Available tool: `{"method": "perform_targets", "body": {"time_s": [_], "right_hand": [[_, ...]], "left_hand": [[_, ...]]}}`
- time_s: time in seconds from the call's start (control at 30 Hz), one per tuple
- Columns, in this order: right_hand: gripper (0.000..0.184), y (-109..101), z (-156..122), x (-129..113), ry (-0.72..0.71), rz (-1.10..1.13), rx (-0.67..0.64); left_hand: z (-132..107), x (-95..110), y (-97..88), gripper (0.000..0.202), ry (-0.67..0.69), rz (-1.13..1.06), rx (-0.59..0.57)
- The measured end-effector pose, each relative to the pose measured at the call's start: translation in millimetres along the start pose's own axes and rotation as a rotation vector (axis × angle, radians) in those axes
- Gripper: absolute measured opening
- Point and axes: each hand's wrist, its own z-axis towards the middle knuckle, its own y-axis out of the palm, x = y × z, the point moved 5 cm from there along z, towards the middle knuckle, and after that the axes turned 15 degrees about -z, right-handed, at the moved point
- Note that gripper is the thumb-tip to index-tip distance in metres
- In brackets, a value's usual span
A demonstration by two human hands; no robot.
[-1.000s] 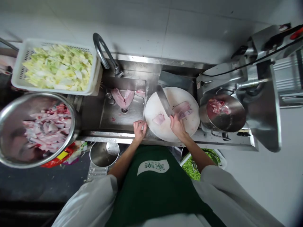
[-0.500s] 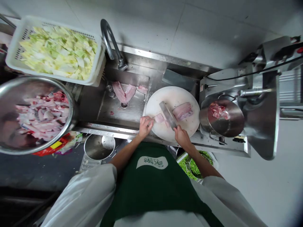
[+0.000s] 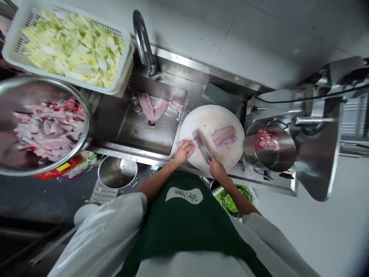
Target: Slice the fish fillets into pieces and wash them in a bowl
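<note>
My right hand (image 3: 218,169) is wrapped around the handle of a cleaver (image 3: 202,146), its broad blade angled over the round white cutting board (image 3: 210,115). My left hand (image 3: 184,151) has its fingers curled at the board's left edge, closed on a small pale piece of fish (image 3: 195,150) beside the blade. Part of that piece is hidden by the fingers. To the right of the cleaver a larger fish fillet (image 3: 224,136) lies flat on the board, apart from both hands.
Left of the board is a steel sink (image 3: 144,136) with fillets (image 3: 147,108) and a faucet (image 3: 144,42). Further left stand a basket of chopped cabbage (image 3: 123,82) and a large bowl of fish strips (image 3: 88,127). A steel pot with meat (image 3: 284,154) sits right, near a machine (image 3: 319,146).
The cleaver has shifted slightly left, away from the larger fillet, toward my left hand. My left fingers have drawn in over the small fish piece. The view has tilted a little.
</note>
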Motion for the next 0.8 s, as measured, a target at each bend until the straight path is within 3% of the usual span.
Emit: {"method": "perform_targets", "body": {"time_s": [0.1,0.17,0.27,0.43,0.57,0.63,0.7,0.8], "right_hand": [[0.034,-16.9,-7.4,0.6,0.044,-0.002,0.067],[0.04,-31.6,-0.6,-12.3,0.055,0.033,0.161],[0.044,-39.1,18.1,-43.3,-0.028,0.087,0.217],[0.038,-40.7,51.2,-78.9,-0.065,0.046,0.2],[0.034,-86.3,92.2,-93.2,-0.131,0.093,0.232],[0.031,-114.2,105.7,-89.5,-0.156,0.123,0.257],[0.031,-130.4,102.9,-76.5,-0.123,0.149,0.284],[0.035,-118.9,69.4,-58.3,-0.083,0.168,0.285]], "left_hand": [[-11.1,0.2,-31.5,0.019,-0.005,0.004,0.226],[-15.1,-0.8,-44.8,0.017,-0.056,0.041,0.292],[-8.6,-2.3,-38.7,0.019,-0.113,0.033,0.179],[11.3,-9.8,0.4,0.022,-0.154,-0.054,-0.112],[13.0,-10.3,6.6,0.017,-0.15,-0.053,-0.185],[12.4,1.6,-6.2,0.019,-0.107,-0.059,-0.185],[19.2,21.8,-34.1,0.02,-0.036,-0.089,-0.097],[58.3,47.0,-89.6,0.014,0.015,-0.116,0.215]]}}
